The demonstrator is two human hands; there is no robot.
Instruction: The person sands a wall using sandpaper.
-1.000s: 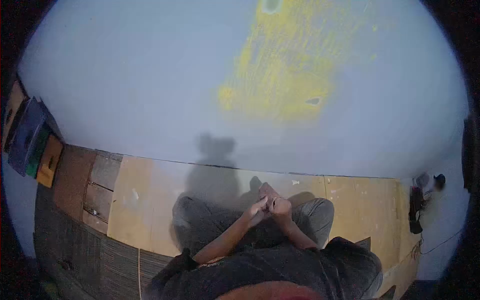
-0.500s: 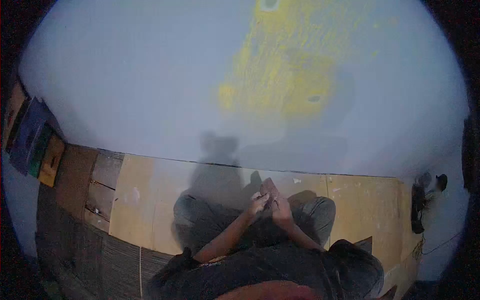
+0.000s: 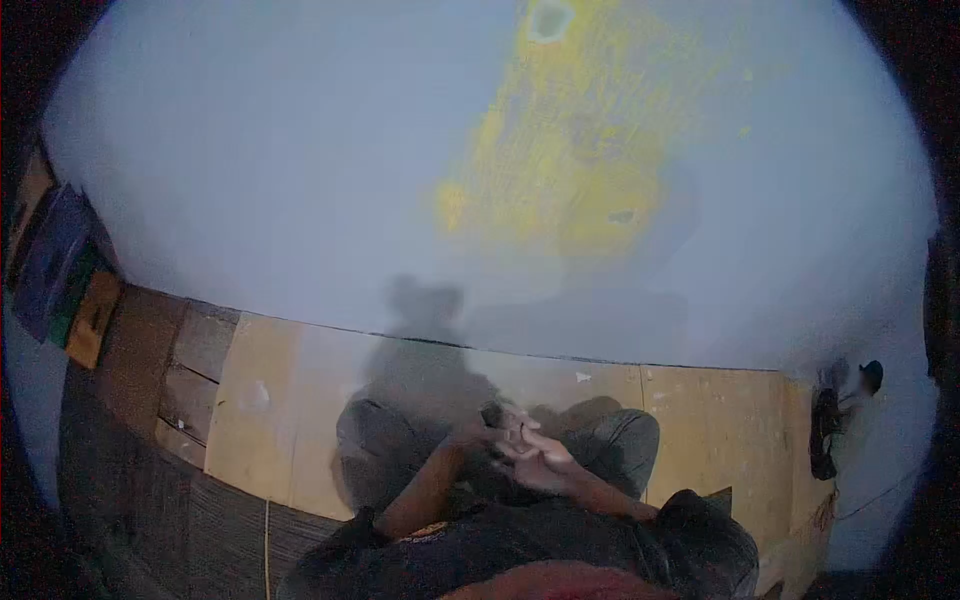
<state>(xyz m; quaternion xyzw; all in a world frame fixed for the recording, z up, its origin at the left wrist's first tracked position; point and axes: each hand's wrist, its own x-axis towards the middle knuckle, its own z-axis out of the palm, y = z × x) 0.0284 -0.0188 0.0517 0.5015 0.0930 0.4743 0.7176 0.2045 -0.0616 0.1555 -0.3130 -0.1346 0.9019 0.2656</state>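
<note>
My left hand [image 3: 482, 434] and my right hand [image 3: 541, 463] meet in front of my crossed legs. The right one is turned partly palm up, its fingers apart and reaching toward the left one. Shadow and blur hide the fingers of my left hand. A small dark patch [image 3: 491, 412] shows at its fingertips; whether it is an object or a shadow cannot be made out. The reddish-brown flat piece seen earlier is not clearly visible.
A pale wall [image 3: 260, 170] with a yellow patch [image 3: 560, 160] rises ahead. Light boards [image 3: 260, 410] cover the floor. Coloured panels [image 3: 95, 320] stand at the far left. A dark object [image 3: 823, 435] and a cord [image 3: 826, 508] are at the right.
My hands have moved slightly down, and the reddish-brown piece no longer shows above them. My right hand has turned over and its fingers have spread. The view has shifted a little.
</note>
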